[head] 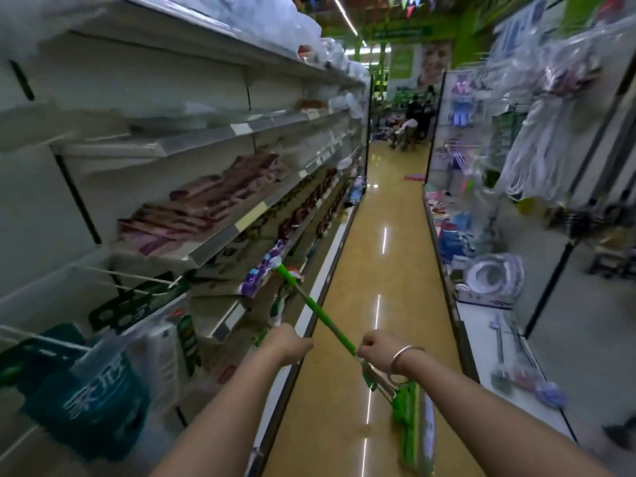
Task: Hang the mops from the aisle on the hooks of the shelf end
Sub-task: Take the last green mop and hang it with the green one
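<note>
Mop (323,318), green-handled, gripped by right hand (373,349) and left hand (287,342) above glossy aisle floor (385,270).

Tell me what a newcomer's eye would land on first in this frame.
The bright green mop stands out first, running diagonally across the lower middle, with the left hand and the right hand both closed on its handle. Its flat green head hangs low over the glossy yellow aisle floor, which runs straight ahead between the left shelves and the right-hand racks.
</note>
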Demonstrator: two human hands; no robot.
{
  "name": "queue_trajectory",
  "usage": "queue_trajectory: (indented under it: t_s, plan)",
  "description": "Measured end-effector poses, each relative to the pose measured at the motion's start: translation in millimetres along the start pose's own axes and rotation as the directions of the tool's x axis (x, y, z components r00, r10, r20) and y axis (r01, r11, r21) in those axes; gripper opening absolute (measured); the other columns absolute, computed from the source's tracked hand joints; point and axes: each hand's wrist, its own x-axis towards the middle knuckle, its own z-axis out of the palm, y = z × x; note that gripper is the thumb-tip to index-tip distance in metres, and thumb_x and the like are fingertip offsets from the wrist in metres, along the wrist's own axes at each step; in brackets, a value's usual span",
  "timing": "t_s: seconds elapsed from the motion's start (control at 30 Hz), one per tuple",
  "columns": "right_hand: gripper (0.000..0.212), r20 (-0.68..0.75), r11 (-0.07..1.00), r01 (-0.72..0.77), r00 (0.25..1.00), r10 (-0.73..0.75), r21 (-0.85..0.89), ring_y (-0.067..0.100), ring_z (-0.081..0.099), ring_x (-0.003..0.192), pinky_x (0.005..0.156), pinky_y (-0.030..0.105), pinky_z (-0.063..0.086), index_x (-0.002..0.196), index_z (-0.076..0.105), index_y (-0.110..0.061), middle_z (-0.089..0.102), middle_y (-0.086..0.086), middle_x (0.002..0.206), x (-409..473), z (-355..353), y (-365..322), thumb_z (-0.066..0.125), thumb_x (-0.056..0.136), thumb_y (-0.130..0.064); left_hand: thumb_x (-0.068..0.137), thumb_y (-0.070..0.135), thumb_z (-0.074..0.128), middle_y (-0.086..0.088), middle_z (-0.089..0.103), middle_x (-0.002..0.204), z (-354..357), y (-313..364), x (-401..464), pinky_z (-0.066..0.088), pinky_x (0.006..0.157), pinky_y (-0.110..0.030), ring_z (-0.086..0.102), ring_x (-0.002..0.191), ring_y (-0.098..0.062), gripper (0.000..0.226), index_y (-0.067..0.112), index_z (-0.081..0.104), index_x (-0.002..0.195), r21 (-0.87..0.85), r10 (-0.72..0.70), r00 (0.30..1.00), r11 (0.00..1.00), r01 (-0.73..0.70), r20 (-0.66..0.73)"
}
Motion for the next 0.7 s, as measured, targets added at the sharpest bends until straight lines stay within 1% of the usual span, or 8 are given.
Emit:
queue_trajectory:
  t_s: [0.13, 0.2, 0.3, 0.43, 0.5, 0.57, 0.63, 0.7]
  plan:
    - [0.031, 0.046, 1.0, -0.006, 0.999, 0.007, -0.006, 0.023, 0.059, 0.093, 0.076, 0.025, 0.043, 0.111, 0.064, -0.009, 0.065, 0.011, 0.111, 66, -13, 8, 0.05, 0.09, -0.028, 0.089, 0.035, 0.059, -0.014, 0.059, 0.127, 8, 24, 69, 0.051, 0.095, -0.038, 0.059, 0.115, -0.027, 0.05, 0.004, 0.053, 0.128, 0.008, -0.005, 1.0, 1.0, 0.005, 0.024]
    - [0.03, 0.071, 1.0, -0.001, 0.997, 0.003, -0.017, 0.021, 0.058, 0.091, 0.077, 0.026, 0.044, 0.108, 0.065, -0.009, 0.065, 0.01, 0.111, 104, -17, 11, 0.051, 0.09, -0.029, 0.09, 0.033, 0.058, -0.014, 0.057, 0.13, 12, 36, 106, 0.05, 0.094, -0.035, 0.057, 0.117, -0.027, 0.05, 0.005, 0.051, 0.13, 0.008, -0.012, 0.999, 1.0, 0.012, 0.034]
    - [0.028, 0.12, 0.999, 0.025, 0.992, -0.022, -0.028, 0.018, 0.055, 0.085, 0.076, 0.028, 0.045, 0.105, 0.066, -0.01, 0.065, 0.009, 0.102, 165, -23, 16, 0.052, 0.09, -0.029, 0.09, 0.034, 0.057, -0.013, 0.059, 0.127, 13, 50, 162, 0.05, 0.091, -0.033, 0.058, 0.114, -0.025, 0.049, 0.005, 0.052, 0.129, 0.006, -0.037, 0.999, 0.999, 0.037, 0.028]
    - [0.026, 0.202, 0.996, 0.064, 0.978, -0.05, -0.063, 0.018, 0.054, 0.082, 0.065, 0.023, 0.043, 0.106, 0.065, -0.01, 0.059, 0.004, 0.093, 247, -36, 19, 0.054, 0.089, -0.027, 0.091, 0.032, 0.055, -0.011, 0.06, 0.119, 10, 64, 230, 0.052, 0.09, -0.033, 0.059, 0.108, -0.023, 0.043, 0.006, 0.054, 0.125, -0.04, -0.122, 0.992, 0.992, 0.123, 0.021]
    - [0.026, 0.226, 0.993, 0.084, 0.972, -0.063, -0.086, 0.019, 0.056, 0.089, 0.074, 0.026, 0.046, 0.108, 0.064, -0.011, 0.062, 0.005, 0.1, 287, -43, 17, 0.056, 0.089, -0.025, 0.091, 0.033, 0.054, -0.011, 0.061, 0.118, 6, 69, 265, 0.052, 0.091, -0.035, 0.06, 0.107, -0.023, 0.042, 0.007, 0.055, 0.124, -0.077, -0.156, 0.987, 0.984, 0.158, 0.024]
    - [0.026, 0.241, 0.99, 0.088, 0.969, -0.059, -0.11, 0.02, 0.057, 0.096, 0.083, 0.028, 0.047, 0.11, 0.062, -0.011, 0.063, 0.008, 0.112, 325, -48, 14, 0.056, 0.088, -0.024, 0.091, 0.032, 0.053, -0.011, 0.062, 0.118, 3, 71, 298, 0.051, 0.086, -0.032, 0.06, 0.104, -0.021, 0.043, 0.007, 0.055, 0.126, -0.101, -0.177, 0.983, 0.978, 0.18, 0.043]
    - [0.022, 0.274, 0.987, 0.091, 0.96, -0.052, -0.133, 0.02, 0.058, 0.099, 0.086, 0.028, 0.047, 0.106, 0.062, -0.013, 0.062, 0.008, 0.116, 361, -47, 11, 0.056, 0.088, -0.023, 0.091, 0.032, 0.053, -0.011, 0.061, 0.119, 1, 69, 329, 0.05, 0.084, -0.031, 0.06, 0.103, -0.02, 0.045, 0.007, 0.053, 0.129, -0.121, -0.2, 0.978, 0.971, 0.207, 0.065]
    - [0.022, 0.305, 0.984, 0.1, 0.951, -0.051, -0.148, 0.022, 0.059, 0.101, 0.085, 0.029, 0.048, 0.106, 0.061, -0.012, 0.062, 0.009, 0.116, 394, -40, 8, 0.055, 0.087, -0.023, 0.091, 0.033, 0.053, -0.012, 0.06, 0.122, 1, 66, 361, 0.051, 0.088, -0.033, 0.06, 0.106, -0.022, 0.047, 0.006, 0.052, 0.129, -0.131, -0.23, 0.97, 0.962, 0.238, 0.078]
